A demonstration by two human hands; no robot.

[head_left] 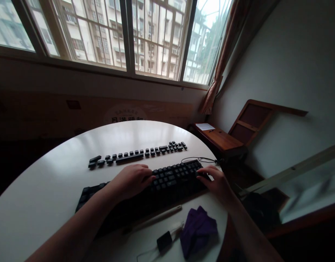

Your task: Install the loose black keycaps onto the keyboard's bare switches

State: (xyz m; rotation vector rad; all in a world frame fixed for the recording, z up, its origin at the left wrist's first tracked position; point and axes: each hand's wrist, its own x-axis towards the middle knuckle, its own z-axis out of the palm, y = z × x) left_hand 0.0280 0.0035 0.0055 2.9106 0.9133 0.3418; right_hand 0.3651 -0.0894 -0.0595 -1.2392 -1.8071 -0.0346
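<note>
A black keyboard lies at a slant on the round white table. Across its middle rests my left hand, fingers curled over the far side and thumb on the keys. At the keyboard's right end, my right hand pinches thumb and forefinger round a keycap, mostly hidden by the fingertips. Beyond the keyboard, several loose black keycaps are laid out in rows, with a long spacebar keycap among them. My left forearm covers part of the keyboard's left half.
Nearer me lie a slim, pale-handled tool, a small black block with a thin wire and a folded purple cloth. The keyboard's cable loops near the right table edge. A wooden chair with a paper sheet stands beyond.
</note>
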